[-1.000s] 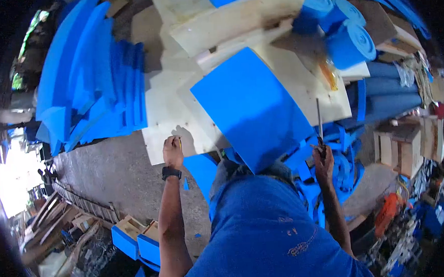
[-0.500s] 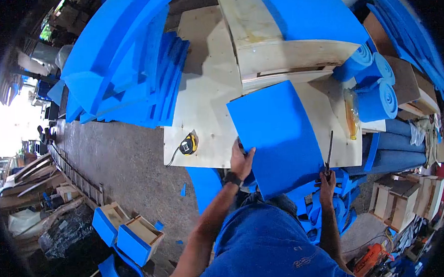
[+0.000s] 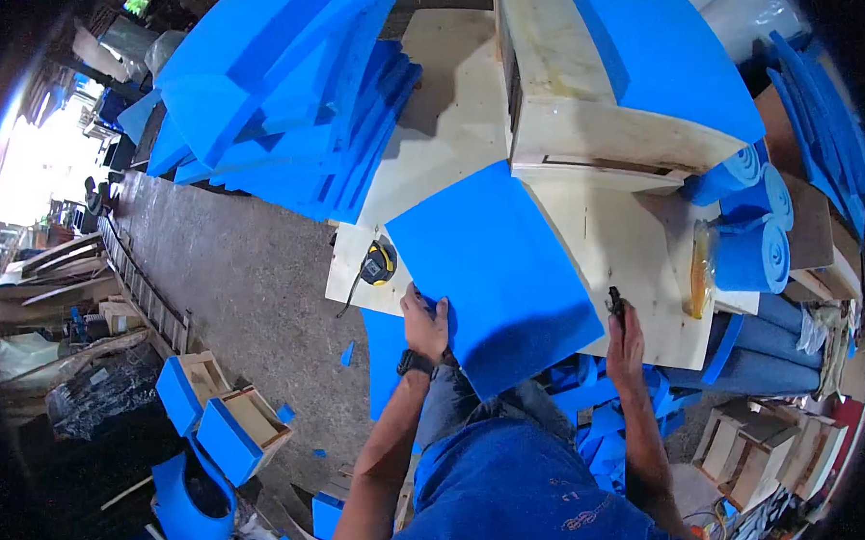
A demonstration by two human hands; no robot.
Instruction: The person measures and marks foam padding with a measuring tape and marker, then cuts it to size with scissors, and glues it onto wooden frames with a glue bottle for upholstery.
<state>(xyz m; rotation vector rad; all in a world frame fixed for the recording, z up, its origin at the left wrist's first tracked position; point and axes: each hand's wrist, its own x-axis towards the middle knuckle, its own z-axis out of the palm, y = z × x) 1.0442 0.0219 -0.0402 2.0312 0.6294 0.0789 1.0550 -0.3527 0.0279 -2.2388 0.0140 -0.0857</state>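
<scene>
A flat blue foam sheet [image 3: 496, 277] lies tilted across the near edge of the plywood board [image 3: 634, 251], overhanging toward my body. My left hand [image 3: 425, 323] is closed on the sheet's left edge, thumb on top and fingers partly hidden. To the right of the sheet, apart from it, my right hand [image 3: 626, 344] holds a dark-handled knife [image 3: 615, 302]; its blade can hardly be made out now. A black and yellow tape measure [image 3: 378, 264] rests on the board just beyond my left hand.
Stacked blue foam pieces [image 3: 282, 132] stand at the far left. A wooden frame topped with foam [image 3: 629, 131] is at the back. Foam rolls [image 3: 762, 256] and a bottle [image 3: 700, 273] sit at right. Foam offcuts [image 3: 598, 412] lie below; small wooden boxes [image 3: 244, 428] stand on the floor.
The foam sheet has shifted left and turned, with my left hand moving along at its edge. My right hand has risen slightly, and the knife's long blade no longer shows clearly.
</scene>
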